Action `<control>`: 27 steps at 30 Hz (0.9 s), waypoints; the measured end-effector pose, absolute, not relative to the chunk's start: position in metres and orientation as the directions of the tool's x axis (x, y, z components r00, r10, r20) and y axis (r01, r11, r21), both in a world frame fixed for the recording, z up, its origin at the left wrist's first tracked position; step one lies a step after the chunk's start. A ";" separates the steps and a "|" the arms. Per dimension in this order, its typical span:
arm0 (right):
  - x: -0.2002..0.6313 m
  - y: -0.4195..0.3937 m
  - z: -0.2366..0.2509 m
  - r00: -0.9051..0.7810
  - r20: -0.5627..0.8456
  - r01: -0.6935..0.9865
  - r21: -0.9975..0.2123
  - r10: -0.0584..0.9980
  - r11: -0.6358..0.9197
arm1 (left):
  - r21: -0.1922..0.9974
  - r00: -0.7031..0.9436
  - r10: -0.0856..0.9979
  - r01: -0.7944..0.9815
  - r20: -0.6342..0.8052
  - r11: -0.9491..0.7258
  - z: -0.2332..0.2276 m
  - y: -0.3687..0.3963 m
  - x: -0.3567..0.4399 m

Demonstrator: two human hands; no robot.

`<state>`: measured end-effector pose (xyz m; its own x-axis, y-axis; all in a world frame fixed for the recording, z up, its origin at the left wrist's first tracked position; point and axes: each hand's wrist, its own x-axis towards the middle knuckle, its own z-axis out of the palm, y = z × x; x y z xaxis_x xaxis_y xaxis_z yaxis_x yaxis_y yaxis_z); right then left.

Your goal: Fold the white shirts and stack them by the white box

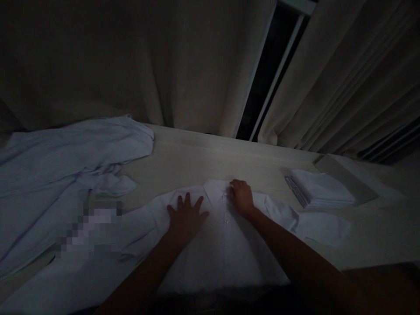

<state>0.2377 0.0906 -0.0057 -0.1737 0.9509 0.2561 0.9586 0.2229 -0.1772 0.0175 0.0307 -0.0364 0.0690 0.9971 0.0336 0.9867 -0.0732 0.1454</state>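
- From my remote seat, a loose heap of pale garments (pixel 59 166) lies far left on the bench (pixel 203 153), near the spread shirt's sleeve; I judge a careless sweep could snag it.
- My left hand (pixel 185 216) lies flat, fingers spread wide, pressing the white shirt (pixel 226 245).
- The shirt lies front-up mid-bench, collar (pixel 215 188) pointing away from me, long axis running near to far.
- My right hand (pixel 242 197) has its fingers curled, pinching cloth by the collar; tugging there could skew the placket.
- A folded stack (pixel 320 189) sits right, apart.
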 end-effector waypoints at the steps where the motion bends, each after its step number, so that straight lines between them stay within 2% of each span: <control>1: 0.230 0.105 0.000 -0.217 0.223 0.949 -0.180 0.950 0.259 | 0.149 0.071 0.997 0.986 0.033 -0.076 -0.034 0.031 0.018; 7: 0.178 0.172 0.012 -0.437 0.036 0.883 -0.171 0.899 0.436 | 0.105 0.118 0.974 0.985 0.193 -0.140 -0.019 0.040 -0.003; 11: 0.164 0.192 0.008 -0.460 -0.046 0.880 -0.154 0.887 0.448 | 0.123 0.080 0.989 0.988 0.124 -0.096 -0.023 0.047 -0.025; 15: 0.165 0.203 0.006 -0.412 -0.005 0.902 -0.142 0.911 0.407 | 0.133 0.044 0.996 0.990 0.078 -0.054 -0.035 0.047 -0.035; 23: 0.162 0.198 0.001 -0.336 0.135 0.912 -0.202 0.932 0.358 | 0.082 -0.026 0.989 0.997 0.149 0.014 -0.033 0.048 -0.033; 27: 0.183 0.195 0.013 -0.290 0.214 0.903 -0.262 0.933 0.341 | 0.044 0.043 0.973 0.998 0.228 -0.054 -0.018 0.043 -0.024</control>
<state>0.1826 0.1952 0.0132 -0.2903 0.9328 0.2137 0.9027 0.3410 -0.2623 -0.0244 0.0426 -0.0177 0.0426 0.9728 0.2276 0.9976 -0.0539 0.0439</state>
